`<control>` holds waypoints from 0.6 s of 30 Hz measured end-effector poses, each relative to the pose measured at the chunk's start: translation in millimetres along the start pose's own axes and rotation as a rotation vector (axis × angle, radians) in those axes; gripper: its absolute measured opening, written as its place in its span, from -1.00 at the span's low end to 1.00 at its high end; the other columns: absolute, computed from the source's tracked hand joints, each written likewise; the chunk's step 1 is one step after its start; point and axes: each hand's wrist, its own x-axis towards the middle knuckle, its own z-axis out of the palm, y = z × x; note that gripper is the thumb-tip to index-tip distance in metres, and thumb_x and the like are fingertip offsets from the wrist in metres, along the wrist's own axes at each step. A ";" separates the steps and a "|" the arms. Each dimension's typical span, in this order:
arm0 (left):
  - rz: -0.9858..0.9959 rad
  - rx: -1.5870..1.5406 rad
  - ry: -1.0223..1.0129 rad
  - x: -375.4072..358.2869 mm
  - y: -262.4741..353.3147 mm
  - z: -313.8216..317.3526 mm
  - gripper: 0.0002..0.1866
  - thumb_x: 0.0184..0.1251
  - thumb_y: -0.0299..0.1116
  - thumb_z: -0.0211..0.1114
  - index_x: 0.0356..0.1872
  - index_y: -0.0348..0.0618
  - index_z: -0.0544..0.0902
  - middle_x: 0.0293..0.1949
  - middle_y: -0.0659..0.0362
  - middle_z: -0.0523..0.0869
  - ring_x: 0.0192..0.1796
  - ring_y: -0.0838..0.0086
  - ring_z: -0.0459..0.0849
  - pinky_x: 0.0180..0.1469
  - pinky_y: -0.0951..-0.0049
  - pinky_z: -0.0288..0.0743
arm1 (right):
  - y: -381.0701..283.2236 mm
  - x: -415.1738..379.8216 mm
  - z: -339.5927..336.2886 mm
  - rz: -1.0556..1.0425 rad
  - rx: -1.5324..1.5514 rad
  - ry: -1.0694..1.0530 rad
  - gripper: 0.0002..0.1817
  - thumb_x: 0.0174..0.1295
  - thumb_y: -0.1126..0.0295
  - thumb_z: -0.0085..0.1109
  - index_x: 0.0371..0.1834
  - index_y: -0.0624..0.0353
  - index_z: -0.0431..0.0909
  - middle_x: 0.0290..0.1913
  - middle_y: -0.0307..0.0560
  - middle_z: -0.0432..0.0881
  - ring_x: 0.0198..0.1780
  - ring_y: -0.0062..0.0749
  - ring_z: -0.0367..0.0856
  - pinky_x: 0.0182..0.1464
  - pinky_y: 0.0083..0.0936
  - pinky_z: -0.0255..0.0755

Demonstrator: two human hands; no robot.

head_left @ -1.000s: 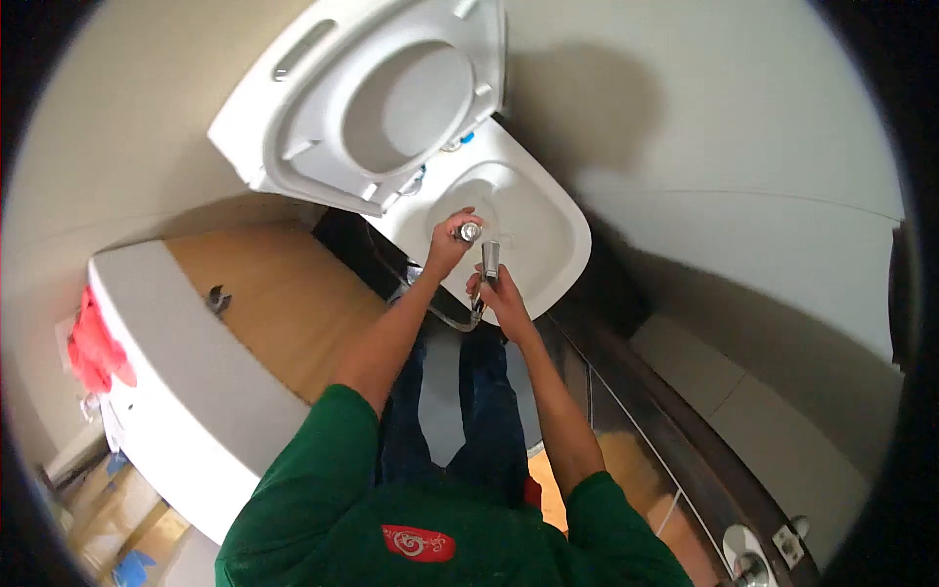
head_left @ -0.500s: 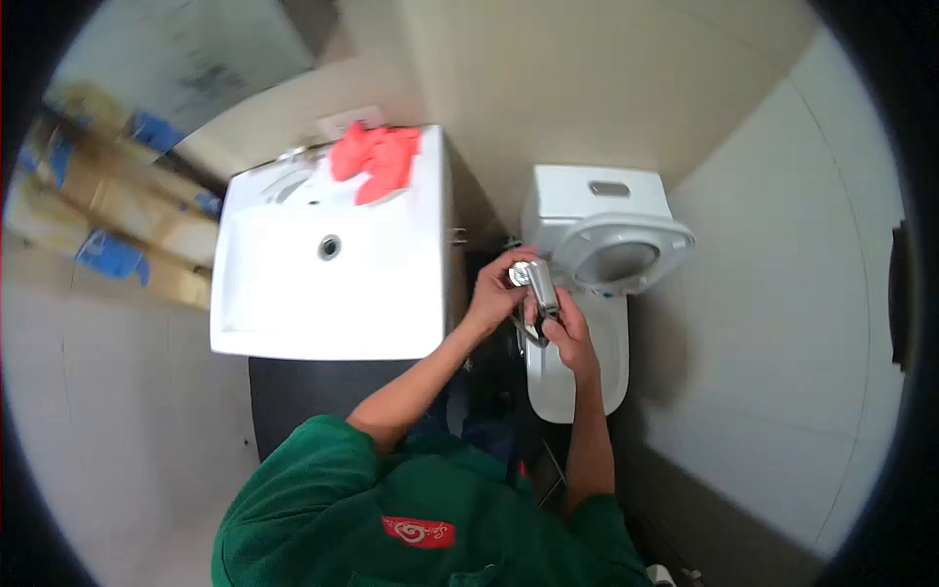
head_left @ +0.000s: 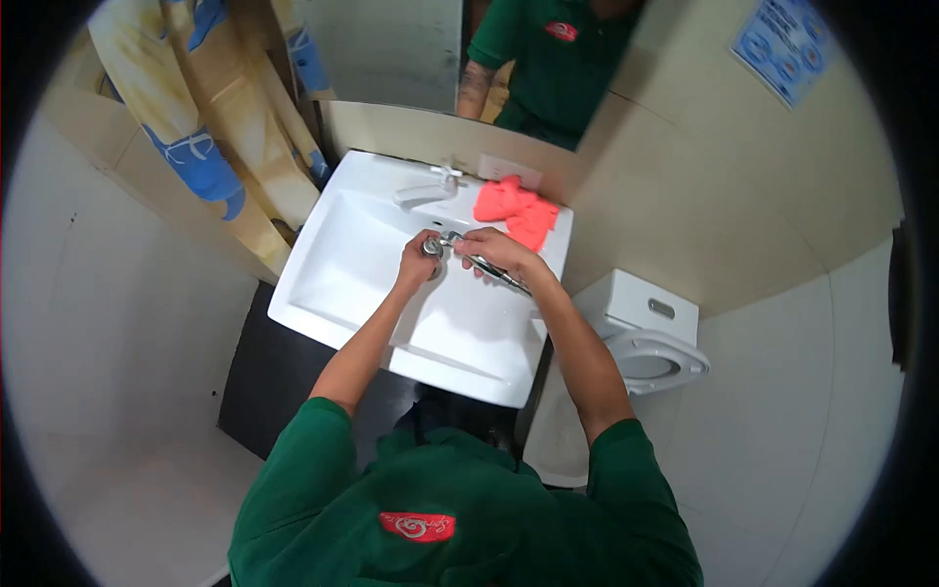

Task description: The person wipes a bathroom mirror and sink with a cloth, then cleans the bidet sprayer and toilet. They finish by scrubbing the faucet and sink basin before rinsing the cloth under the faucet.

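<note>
Over the white sink basin [head_left: 342, 254], my left hand [head_left: 419, 262] is closed around a round chrome piece [head_left: 431, 247]. My right hand [head_left: 494, 250] grips a chrome sprayer [head_left: 453, 239], whose hose [head_left: 504, 277] runs down past the palm toward the sink's right side. The two metal pieces are close together; whether they touch cannot be made out. Just behind my hands stands the sink faucet [head_left: 430, 191], and a crumpled pink cloth [head_left: 518, 210] lies on the back right corner of the sink.
To the right of the sink is a white toilet [head_left: 641, 303] with its lid raised. A patterned curtain [head_left: 235, 147] hangs at the left. Behind the sink is a mirror [head_left: 391, 59], and a blue notice [head_left: 782, 47] is on the wall.
Both hands have moved left from beside the toilet to over the sink, carrying the chrome sprayer. The view has turned, bringing the mirror reflection and the blue notice into sight.
</note>
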 end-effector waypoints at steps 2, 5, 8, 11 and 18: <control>-0.069 0.001 -0.047 11.9 -16.5 -9.7 -0.67 -0.13 -0.68 0.15 -0.24 -0.19 0.57 -0.49 0.32 0.52 -0.40 0.64 0.47 -0.34 0.60 0.35 | 2.5 32.0 -1.9 0.062 0.011 -0.017 -0.63 0.25 0.05 0.09 -0.27 0.19 0.52 -0.46 -0.25 0.53 -0.56 -0.61 0.46 -0.64 -0.59 0.31; -0.056 -0.123 -0.074 23.2 -38.2 -11.0 -0.69 -0.16 -0.71 0.15 -0.30 -0.20 0.58 -0.48 0.33 0.56 -0.40 0.64 0.48 -0.34 0.63 0.35 | 4.6 66.3 -3.6 0.157 -0.009 -0.060 -0.59 0.23 -0.01 0.10 -0.44 0.16 0.52 -0.51 -0.27 0.53 -0.59 -0.61 0.45 -0.66 -0.60 0.28; -0.109 -0.135 -0.098 21.4 -33.0 -7.6 -0.71 -0.15 -0.72 0.15 -0.32 -0.21 0.58 -0.46 0.32 0.59 -0.39 0.63 0.49 -0.32 0.62 0.36 | 15.9 91.8 -3.7 0.160 -0.022 -0.162 -0.67 0.27 0.09 0.10 -0.37 0.16 0.51 -0.51 -0.27 0.53 -0.59 -0.63 0.46 -0.64 -0.65 0.31; -0.116 -0.131 -0.069 20.5 -38.9 -7.7 -0.70 -0.15 -0.71 0.15 -0.31 -0.21 0.59 -0.45 0.32 0.59 -0.39 0.63 0.49 -0.32 0.62 0.35 | 15.8 101.2 -5.6 0.124 0.028 -0.193 -0.68 0.26 0.12 0.11 -0.37 0.19 0.55 -0.50 -0.25 0.54 -0.60 -0.63 0.47 -0.62 -0.65 0.32; -0.120 -0.172 -0.041 8.3 -25.3 -9.5 -0.71 -0.18 -0.66 0.17 -0.31 -0.22 0.61 -0.47 0.35 0.56 -0.42 0.64 0.45 -0.34 0.62 0.32 | 4.3 104.1 -19.8 0.248 -0.027 -0.170 -0.70 0.30 0.16 0.09 -0.32 0.21 0.58 -0.53 -0.17 0.59 -0.60 -0.54 0.51 -0.58 -0.57 0.42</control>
